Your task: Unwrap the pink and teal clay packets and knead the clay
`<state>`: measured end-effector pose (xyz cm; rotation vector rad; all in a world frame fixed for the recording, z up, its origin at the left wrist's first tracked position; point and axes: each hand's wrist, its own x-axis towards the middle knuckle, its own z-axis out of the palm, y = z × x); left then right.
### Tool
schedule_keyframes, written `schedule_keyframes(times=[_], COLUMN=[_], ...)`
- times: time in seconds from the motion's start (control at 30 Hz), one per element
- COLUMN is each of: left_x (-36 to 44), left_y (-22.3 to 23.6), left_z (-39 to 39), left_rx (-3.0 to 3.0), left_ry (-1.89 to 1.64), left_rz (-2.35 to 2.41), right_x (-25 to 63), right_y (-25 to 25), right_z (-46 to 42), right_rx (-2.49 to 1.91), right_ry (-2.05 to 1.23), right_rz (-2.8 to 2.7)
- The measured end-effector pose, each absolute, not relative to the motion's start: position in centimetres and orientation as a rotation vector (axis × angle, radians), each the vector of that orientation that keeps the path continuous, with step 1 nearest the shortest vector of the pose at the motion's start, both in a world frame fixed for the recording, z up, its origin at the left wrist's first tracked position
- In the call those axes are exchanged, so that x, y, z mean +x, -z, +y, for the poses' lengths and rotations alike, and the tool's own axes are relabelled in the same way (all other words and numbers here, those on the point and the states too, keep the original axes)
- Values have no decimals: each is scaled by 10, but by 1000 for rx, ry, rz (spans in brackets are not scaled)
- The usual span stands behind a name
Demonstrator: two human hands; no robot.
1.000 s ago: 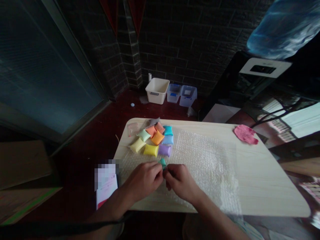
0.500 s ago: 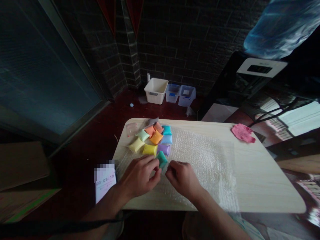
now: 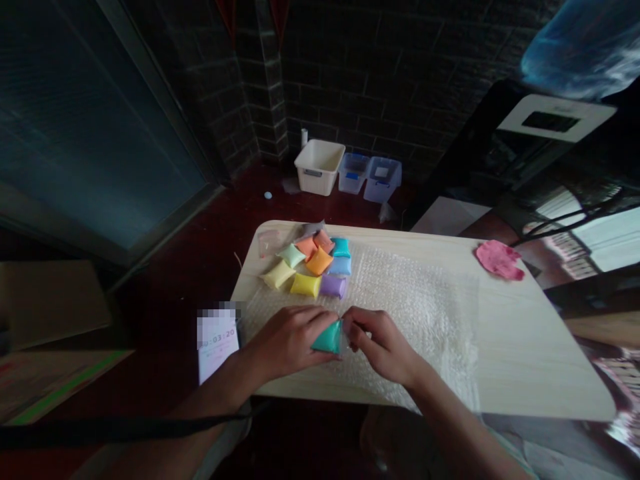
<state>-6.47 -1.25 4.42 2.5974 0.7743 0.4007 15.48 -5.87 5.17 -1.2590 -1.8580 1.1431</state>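
Observation:
A small clear packet of green clay-like stuff [image 3: 327, 338] is held low over the near part of the table. My left hand [image 3: 293, 340] is closed round its left side, fingers above and thumb below. At the packet's right edge my right hand [image 3: 377, 340] is closed, its fingertips pinching near the clear plastic end. Just beyond lie similar packets: a yellow one [image 3: 306, 285], a purple one [image 3: 333, 286], an orange one [image 3: 319, 261] and several more in a cluster. Under both hands spreads a sheet of bubble wrap [image 3: 410, 313].
The pale wooden table [image 3: 515, 347] carries a pink crumpled piece [image 3: 499, 259] at far right. A phone showing a timer [image 3: 219, 350] is by the left edge. Beyond stand a white basket [image 3: 319, 170] and clear boxes [image 3: 383, 181] on the floor. Cardboard boxes [image 3: 55, 307] are at left.
The green packet has turned more level and come nearer, with my left hand now further round it. My right hand has shifted right to its plastic end. The whole view has moved slightly.

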Motion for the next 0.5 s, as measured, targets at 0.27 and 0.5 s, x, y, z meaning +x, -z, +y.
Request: schedule_keyframes(times=[0.27,0.5], left_x=[-65,-67], left_y=[-46,-49], left_z=[-12,-12], left_rx=[2613,2618], left_ry=[-376,-376], left_rz=[798,825], right_x=[152,150], right_y=[-45,-42], right_z=[-62,-61], right_rx=[-1377,-1391], right_ry=[-606,-810], right_rz=[-2100,-1938])
